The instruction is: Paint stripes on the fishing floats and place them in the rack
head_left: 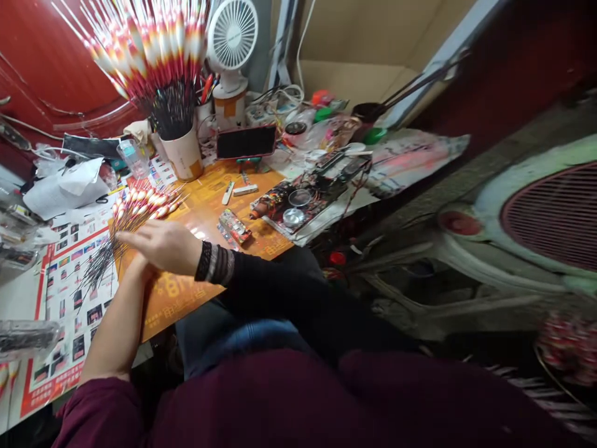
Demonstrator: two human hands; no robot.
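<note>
My right hand, at the end of a black sleeve, reaches left across the orange board. Its fingers are stretched out over the stems of a pile of red, white and yellow floats with thin black stems. The bare left forearm comes up from below. Most of my left hand is hidden beneath the right one, so its fingers cannot be made out. Behind the pile stands a white cup filled with many similar upright floats.
A white fan and a phone stand at the back. On the board lie a small patterned box and tools. A cluttered tray sits to the right, and crumpled plastic and paper at the left.
</note>
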